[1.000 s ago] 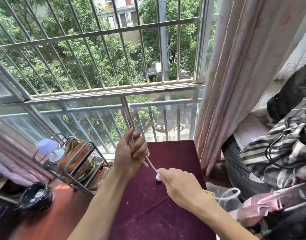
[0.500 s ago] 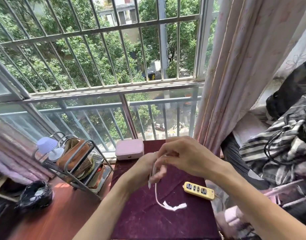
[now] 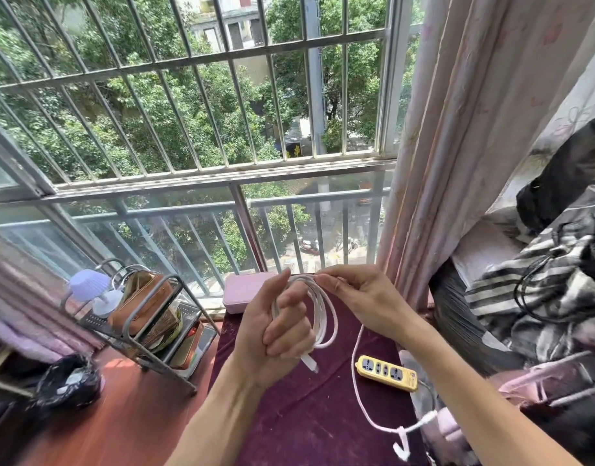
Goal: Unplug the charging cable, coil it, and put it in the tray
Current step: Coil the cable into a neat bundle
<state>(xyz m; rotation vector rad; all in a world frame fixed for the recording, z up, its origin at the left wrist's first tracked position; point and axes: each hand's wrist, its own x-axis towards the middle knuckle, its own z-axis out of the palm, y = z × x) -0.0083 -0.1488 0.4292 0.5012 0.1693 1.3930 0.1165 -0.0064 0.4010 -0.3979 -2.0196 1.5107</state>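
A white charging cable point(image 3: 324, 317) is looped a few times around the fingers of my left hand point(image 3: 276, 327), which is raised above the maroon table point(image 3: 309, 415). One connector end pokes out below that palm. My right hand point(image 3: 360, 297) pinches the cable at the top of the loops. The loose tail runs down from my right hand across the table to its right front edge, ending in a white plug. A pink tray point(image 3: 239, 292) sits at the far edge of the table, just behind my left hand.
A yellow power strip point(image 3: 387, 371) lies on the table's right side. A metal rack point(image 3: 148, 317) with bags stands left of the table, a black bag point(image 3: 67, 381) on the red floor. Pink curtain point(image 3: 457, 146) and piled clothes are on the right. Barred window behind.
My hands rose and the cable went from one hanging strand to several loops around my left hand. The tail now trails off to the right front of the table.
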